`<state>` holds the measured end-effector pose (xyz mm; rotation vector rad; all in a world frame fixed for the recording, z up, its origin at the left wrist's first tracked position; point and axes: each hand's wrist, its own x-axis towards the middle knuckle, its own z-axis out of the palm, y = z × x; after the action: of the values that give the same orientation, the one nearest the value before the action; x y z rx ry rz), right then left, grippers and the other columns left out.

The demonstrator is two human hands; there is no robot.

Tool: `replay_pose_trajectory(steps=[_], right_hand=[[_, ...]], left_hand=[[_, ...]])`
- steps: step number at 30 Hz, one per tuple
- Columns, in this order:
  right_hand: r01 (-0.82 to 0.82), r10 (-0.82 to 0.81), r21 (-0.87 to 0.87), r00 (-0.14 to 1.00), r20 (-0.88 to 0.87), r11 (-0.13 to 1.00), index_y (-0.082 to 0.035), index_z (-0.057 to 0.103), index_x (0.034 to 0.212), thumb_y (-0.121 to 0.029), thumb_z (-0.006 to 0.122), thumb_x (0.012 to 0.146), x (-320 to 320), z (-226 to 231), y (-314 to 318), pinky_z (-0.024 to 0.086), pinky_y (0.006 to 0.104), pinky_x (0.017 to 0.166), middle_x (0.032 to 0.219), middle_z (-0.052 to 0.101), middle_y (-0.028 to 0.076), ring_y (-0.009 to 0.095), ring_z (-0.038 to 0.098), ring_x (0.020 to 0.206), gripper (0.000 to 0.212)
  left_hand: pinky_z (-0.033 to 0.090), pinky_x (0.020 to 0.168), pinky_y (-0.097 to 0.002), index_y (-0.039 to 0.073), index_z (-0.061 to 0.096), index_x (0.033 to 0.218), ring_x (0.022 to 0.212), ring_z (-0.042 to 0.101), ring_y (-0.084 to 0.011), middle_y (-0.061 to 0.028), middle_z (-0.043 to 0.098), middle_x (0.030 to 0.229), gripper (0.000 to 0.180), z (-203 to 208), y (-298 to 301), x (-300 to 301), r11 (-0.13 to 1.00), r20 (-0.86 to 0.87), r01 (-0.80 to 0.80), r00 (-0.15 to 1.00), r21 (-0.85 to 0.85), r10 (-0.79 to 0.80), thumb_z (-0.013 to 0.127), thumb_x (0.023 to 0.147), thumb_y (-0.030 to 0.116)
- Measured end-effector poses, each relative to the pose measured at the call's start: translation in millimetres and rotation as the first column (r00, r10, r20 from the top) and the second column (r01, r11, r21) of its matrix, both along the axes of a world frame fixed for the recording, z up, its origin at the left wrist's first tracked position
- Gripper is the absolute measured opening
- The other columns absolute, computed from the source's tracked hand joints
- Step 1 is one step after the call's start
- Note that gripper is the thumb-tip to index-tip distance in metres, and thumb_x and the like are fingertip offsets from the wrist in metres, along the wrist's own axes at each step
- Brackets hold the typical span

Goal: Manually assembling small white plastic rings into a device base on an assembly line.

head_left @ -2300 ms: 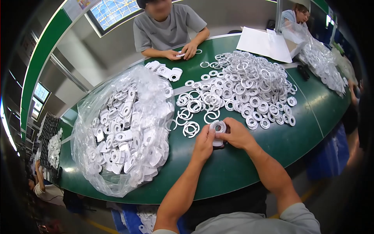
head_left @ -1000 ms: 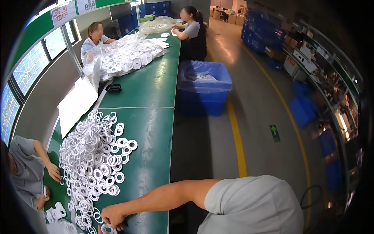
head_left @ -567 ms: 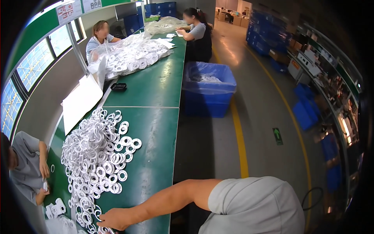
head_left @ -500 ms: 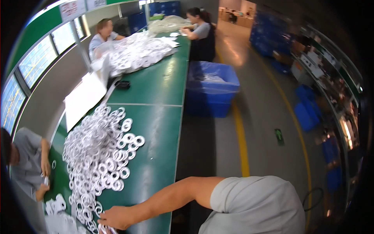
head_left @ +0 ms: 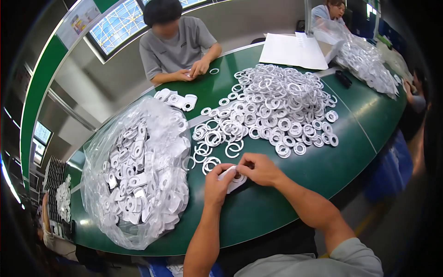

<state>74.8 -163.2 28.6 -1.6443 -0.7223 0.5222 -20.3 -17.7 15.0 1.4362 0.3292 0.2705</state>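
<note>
- White and smooth, a round-holed piece (head_left: 237,185) sits aslant between our hands above the near side of the green table (head_left: 295,194); its lower edge slopes up to the right, and our fingers cover too much for us to be sure of its long axis.
- Our left hand (head_left: 216,186) clamps the piece along its left side, thumb near the hole.
- Our right hand (head_left: 260,170) touches its upper right with bent fingers; whether they pinch it, we cannot tell.
- Ahead of us, flat pale rings (head_left: 281,104), some closed and some split, heap up and spill toward our hands.
- To our left, a crinkled clear bag (head_left: 93,184) bulges with white rounded plates (head_left: 138,180), each pierced by a hole.
- Across from us, a co-worker in a grey shirt (head_left: 154,53) sits with hands together near one thin loose ring (head_left: 211,72).
- Compared with half a second ago, we face across the table instead of down its length, and both our hands show clearly.
</note>
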Motion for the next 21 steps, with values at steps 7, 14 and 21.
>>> replay_pose_trajectory(steps=[7, 14, 21], right_hand=[[-0.013, 0.017, -0.043, 0.995, 0.098, 0.999, -0.001, 0.060, 0.077, -0.021, 0.064, 0.085, -2.8, 1.1, -7.5, 0.043, 0.0289, 0.056, 0.067, 0.060, 0.005, 0.012, 0.052, 0.059, 0.022], [0.001, -0.001, -0.008, 1.000, 0.002, 1.000, -0.002, 0.066, 0.087, -0.020, 0.058, 0.091, 5.3, -0.7, -4.0, 0.044, 0.0257, 0.052, 0.069, 0.060, 0.003, 0.009, 0.055, 0.058, 0.020], [0.163, -0.164, -0.034, 0.986, -0.042, 0.986, -0.004, 0.066, 0.089, -0.026, 0.053, 0.096, 33.9, -3.6, -22.6, 0.039, 0.0196, 0.046, 0.067, 0.057, 0.000, 0.005, 0.051, 0.052, 0.026]], left_hand=[[0.048, 0.068, -0.0241, -0.003, 0.065, 0.090, 0.070, 0.061, -0.0113, -0.0070, 0.065, 0.079, 0.013, -2.1, -2.7, 0.5, 1.000, 0.036, -0.001, 0.999, -0.019, 0.002, 0.065, 0.082, 0.007], [0.047, 0.068, -0.0233, -0.003, 0.066, 0.093, 0.072, 0.062, -0.0114, -0.0063, 0.067, 0.080, 0.016, 34.4, 15.2, -31.5, 0.982, -0.044, -0.046, 0.998, 0.181, 0.055, 0.066, 0.081, 0.008], [0.048, 0.070, -0.0258, 0.000, 0.066, 0.099, 0.080, 0.063, -0.0158, -0.0084, 0.067, 0.089, 0.023, 80.8, 73.3, -233.7, 0.654, -0.254, 0.145, 0.964, 0.742, 0.074, 0.068, 0.078, 0.008]])
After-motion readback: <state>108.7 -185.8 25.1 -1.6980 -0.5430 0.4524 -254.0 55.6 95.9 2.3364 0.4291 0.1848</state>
